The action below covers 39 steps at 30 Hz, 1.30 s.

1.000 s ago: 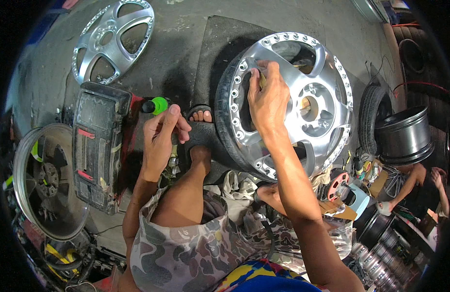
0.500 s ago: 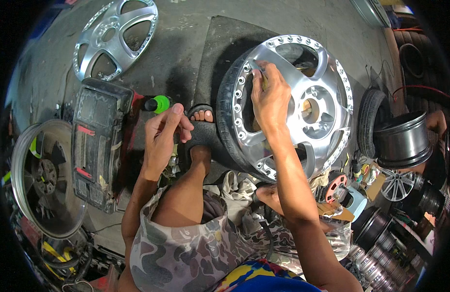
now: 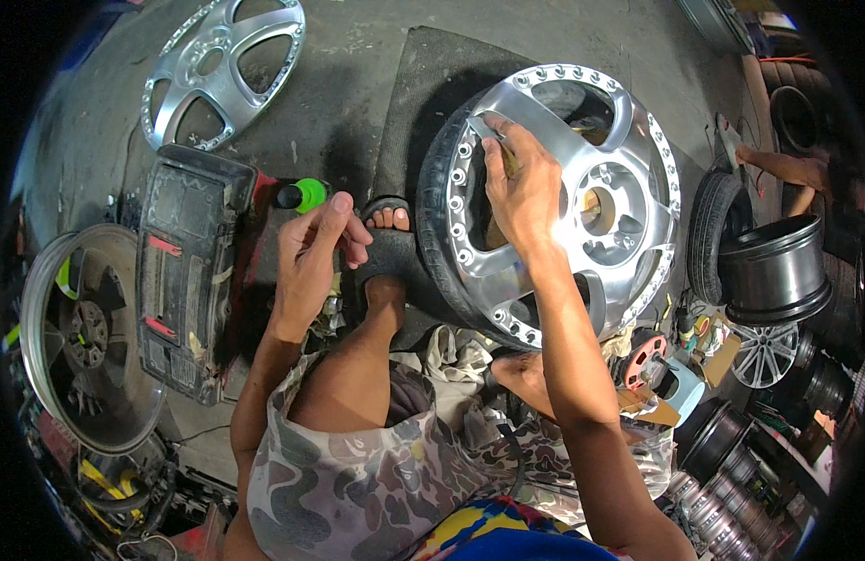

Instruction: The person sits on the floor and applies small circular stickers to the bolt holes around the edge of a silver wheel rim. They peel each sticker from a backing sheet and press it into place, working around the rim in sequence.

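Note:
A silver five-spoke wheel face [image 3: 619, 178] with studs round its edge lies on a black tyre [image 3: 432, 215] in front of me to the right. My right hand [image 3: 524, 182] is over its left side, fingers closed on a small grey sheet [image 3: 479, 125], perhaps sandpaper. That sheet touches the wheel face near the upper left studs. My left hand [image 3: 315, 248] hovers left of the tyre, above the floor, with thumb and curled fingers together. Whatever it may hold is hidden.
A dusty black toolbox [image 3: 185, 271] stands left, beside a bottle with a green top [image 3: 311, 194]. Another silver wheel face [image 3: 222, 75] lies at the far left, a bare rim [image 3: 96, 337] nearer. At right are a dark barrel [image 3: 773, 266], a tyre [image 3: 713, 234] and another person's arm [image 3: 783, 168].
My right hand and the grey sheet have shifted slightly along the wheel's edge. My left hand stays almost still. At right, another person's arm has reached farther into view.

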Tool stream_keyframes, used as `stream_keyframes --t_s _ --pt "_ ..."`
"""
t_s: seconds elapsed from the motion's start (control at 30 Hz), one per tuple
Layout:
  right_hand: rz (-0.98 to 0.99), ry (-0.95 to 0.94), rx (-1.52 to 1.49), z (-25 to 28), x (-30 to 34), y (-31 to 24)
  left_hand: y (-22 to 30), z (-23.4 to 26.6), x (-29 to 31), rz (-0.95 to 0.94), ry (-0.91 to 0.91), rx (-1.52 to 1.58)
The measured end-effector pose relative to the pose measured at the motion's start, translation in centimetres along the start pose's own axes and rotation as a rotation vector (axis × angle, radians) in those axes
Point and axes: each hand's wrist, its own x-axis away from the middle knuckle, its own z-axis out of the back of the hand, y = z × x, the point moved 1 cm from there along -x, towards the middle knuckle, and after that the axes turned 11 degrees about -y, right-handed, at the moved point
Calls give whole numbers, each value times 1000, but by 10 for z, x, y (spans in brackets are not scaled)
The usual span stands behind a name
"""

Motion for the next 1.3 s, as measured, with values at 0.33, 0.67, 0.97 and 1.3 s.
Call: stream_keyframes --t_s 0.33,0.67,0.97,1.3 --pt "19 -43 1 -2 8 6 0 0 -1 4 -2 -5" --pt "-105 -104 -81 0 11 7 0 -2 -1 -6 -8 -12" --pt "-121 -91 -171 -1 11 10 0 -1 0 3 -13 -24" --pt "-136 -253 -83 10 14 4 0 -1 0 0 -10 -26"
